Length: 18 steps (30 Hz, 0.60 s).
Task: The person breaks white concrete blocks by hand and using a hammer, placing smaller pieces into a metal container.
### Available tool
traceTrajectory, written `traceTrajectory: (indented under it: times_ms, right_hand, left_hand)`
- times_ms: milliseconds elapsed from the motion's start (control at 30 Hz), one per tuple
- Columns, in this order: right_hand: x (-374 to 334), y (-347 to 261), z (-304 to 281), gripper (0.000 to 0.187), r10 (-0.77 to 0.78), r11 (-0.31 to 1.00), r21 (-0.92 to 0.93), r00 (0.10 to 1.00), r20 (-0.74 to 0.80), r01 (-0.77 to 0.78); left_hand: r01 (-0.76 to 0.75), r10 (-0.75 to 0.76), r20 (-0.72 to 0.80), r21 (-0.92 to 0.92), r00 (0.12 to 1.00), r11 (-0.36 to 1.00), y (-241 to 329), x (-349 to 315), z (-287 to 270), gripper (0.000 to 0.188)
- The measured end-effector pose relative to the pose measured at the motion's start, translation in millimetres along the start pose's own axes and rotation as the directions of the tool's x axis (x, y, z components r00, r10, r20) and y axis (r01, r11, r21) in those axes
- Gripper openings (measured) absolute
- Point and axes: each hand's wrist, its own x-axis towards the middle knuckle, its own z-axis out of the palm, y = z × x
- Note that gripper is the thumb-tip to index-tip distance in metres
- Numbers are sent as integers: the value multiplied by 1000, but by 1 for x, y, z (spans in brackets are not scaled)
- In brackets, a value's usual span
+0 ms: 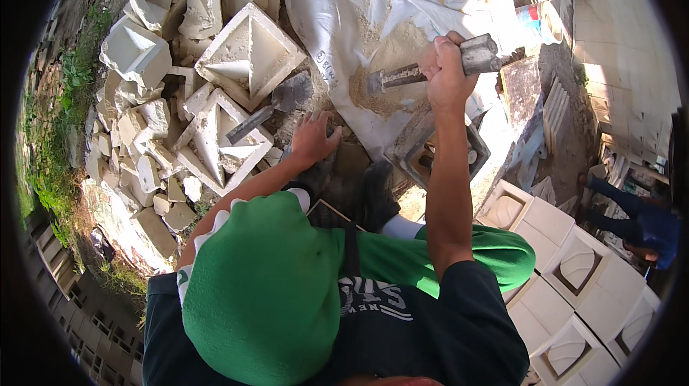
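My right hand is closed around a long grey, cement-caked tool, raised over a white sheet with sandy powder on it. The tool's thick end sticks out to the right of my fist and a narrower part to the left; its exact kind is unclear. My left hand is low by my shoes, fingers apart, with nothing visible in it. Just beyond it lies a flat-bladed trowel, its handle resting across a broken block. A grey square mould sits partly hidden behind my right forearm.
Cast off-white hollow blocks and broken pieces are heaped on the left. Finished pale blocks stand in rows at lower right. A bucket stands at far right. Another person is at the right edge.
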Motion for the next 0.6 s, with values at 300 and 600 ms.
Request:
traceTrajectory:
  times_ms: [300,600]
  right_hand:
    - [-17,61,-10,26,-20,999,-51,994,-107,14]
    - [-6,-34,-3,27,-86,991,94,994,-71,92]
  left_hand:
    - [-18,18,7,47,1000,999,3,2,0,44]
    - [25,-25,1,0,1000,1000,1,0,-2,39]
